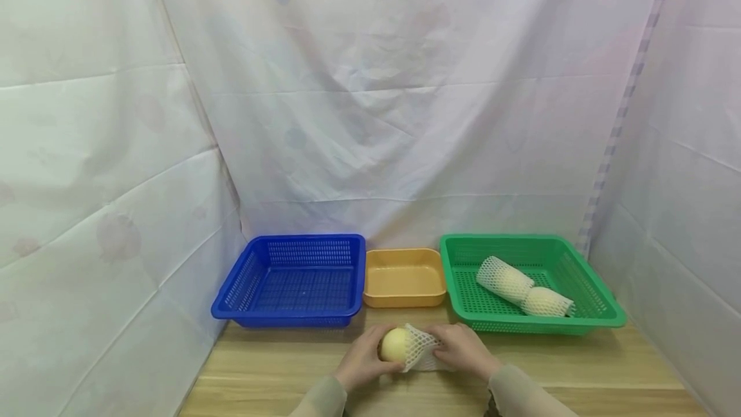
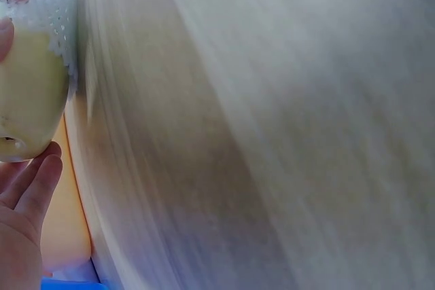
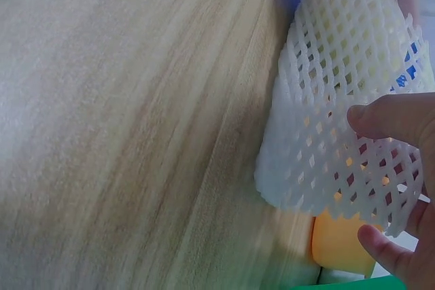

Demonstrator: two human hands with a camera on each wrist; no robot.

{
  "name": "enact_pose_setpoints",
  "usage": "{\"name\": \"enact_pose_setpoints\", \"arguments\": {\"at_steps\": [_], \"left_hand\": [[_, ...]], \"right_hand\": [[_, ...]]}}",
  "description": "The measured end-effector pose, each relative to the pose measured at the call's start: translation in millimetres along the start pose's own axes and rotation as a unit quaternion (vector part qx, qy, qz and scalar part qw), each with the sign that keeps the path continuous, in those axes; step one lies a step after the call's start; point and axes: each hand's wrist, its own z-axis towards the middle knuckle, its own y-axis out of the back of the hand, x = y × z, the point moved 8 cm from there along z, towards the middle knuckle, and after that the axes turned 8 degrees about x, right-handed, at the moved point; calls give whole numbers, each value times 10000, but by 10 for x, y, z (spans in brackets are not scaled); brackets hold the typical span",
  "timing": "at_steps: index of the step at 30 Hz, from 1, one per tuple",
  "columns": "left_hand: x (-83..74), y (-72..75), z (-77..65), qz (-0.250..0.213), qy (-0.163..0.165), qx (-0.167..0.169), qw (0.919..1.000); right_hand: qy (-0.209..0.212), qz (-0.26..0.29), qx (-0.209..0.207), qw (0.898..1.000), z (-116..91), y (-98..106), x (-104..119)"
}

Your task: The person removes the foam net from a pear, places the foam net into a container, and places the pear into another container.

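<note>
Near the front of the table, my left hand [image 1: 363, 358] holds a round, pale yellow fruit [image 1: 395, 345], thumb and fingers curved about its left side. A white foam net sleeve [image 1: 421, 346] covers the fruit's right end, and its loose part extends to the right. My right hand [image 1: 463, 347] pinches that loose part. In the right wrist view, the thumb [image 3: 384, 117] presses on the mesh of the sleeve [image 3: 333, 93], and the fruit shows pale through its holes. The fruit's bare end [image 2: 30, 93] with a small dark pit faces the left fingers [image 2: 37, 191] in the left wrist view.
Behind the hands stand a blue basket [image 1: 289, 322] at left, a small orange tray [image 1: 404, 302] in the middle and a green basket [image 1: 538, 323] at right. Two net-sleeved fruits [image 1: 512, 283] lie in the green one. White curtains [image 1: 370, 147] close off the back and sides.
</note>
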Motion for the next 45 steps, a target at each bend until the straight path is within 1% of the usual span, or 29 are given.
{"name": "enact_pose_setpoints", "arguments": {"at_steps": [5,12,20,28,37,42,45], "left_hand": [[-5,12,-20,-39,-1,-74,10000],[9,33,-46,-1,-106,-172,9998],[33,39,-57,-2,-46,-208,9998],[58,69,-93,23,-109,-331,9994],[118,92,-129,-9,-38,-326,9995],[129,96,-144,-22,-23,-321,9995],[148,95,-151,-116,81,-271,9995]], "right_hand": [[-31,59,6,10000,-4,10,-3],[-17,25,-47,10000,-28,26,-26],[-59,63,-25,10000,-36,29,-37],[6,35,-83,10000,-37,44,-28],[-112,44,32,9999,-17,44,-24],[-38,30,-55,10000,-20,50,-25],[20,1,-126,9999,-23,51,-29]]}}
